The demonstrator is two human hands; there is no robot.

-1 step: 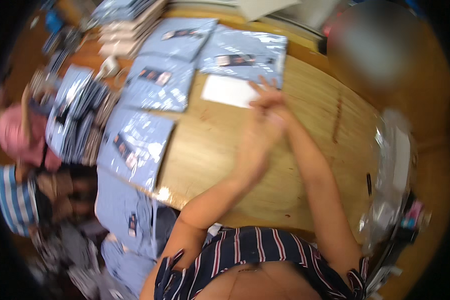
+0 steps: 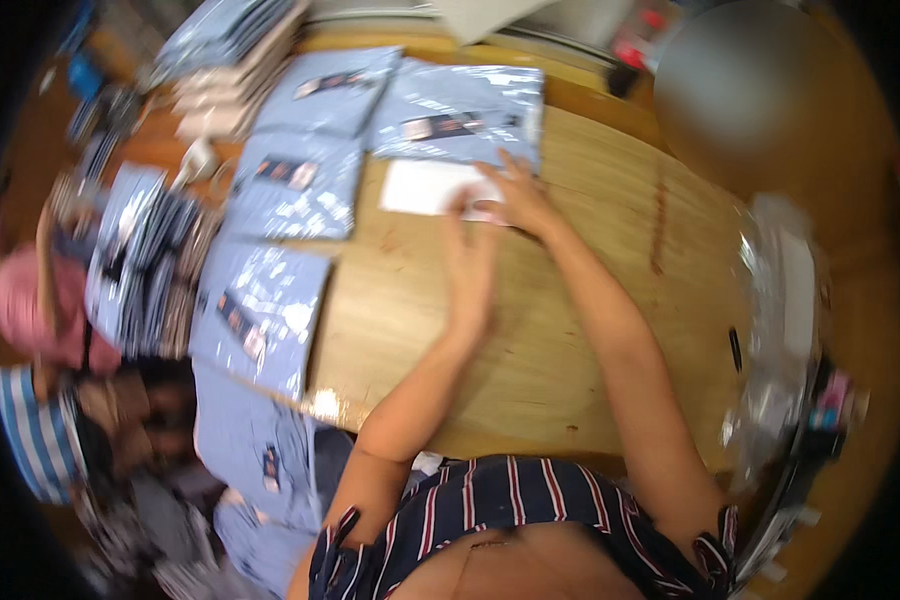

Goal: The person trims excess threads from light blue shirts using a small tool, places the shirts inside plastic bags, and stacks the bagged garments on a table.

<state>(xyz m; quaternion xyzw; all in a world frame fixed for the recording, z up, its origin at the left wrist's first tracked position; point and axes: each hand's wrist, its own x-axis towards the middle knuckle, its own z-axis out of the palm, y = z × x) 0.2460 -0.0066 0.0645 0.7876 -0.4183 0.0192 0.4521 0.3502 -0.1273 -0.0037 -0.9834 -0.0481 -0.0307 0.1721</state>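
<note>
Seen from the head camera: a person in a striped top leans over a round wooden tabletop (image 2: 570, 330), both bare forearms reaching toward the far side. The right hand (image 2: 518, 195) lies on the right end of a flat white paper sheet (image 2: 425, 187), fingers spread wide and pressed flat, gripping nothing. The left hand (image 2: 470, 268) rests open on the bare wood just near of the sheet, fingers extended and close together, its tips at the sheet's near edge. The sheet lies just near of a light-blue shirt packed in clear plastic (image 2: 460, 115). More bagged blue shirts (image 2: 290, 185) run along the tabletop's left edge. Crumpled clear plastic bags (image 2: 780, 330) pile at the right rim. The view is blurred.
</note>
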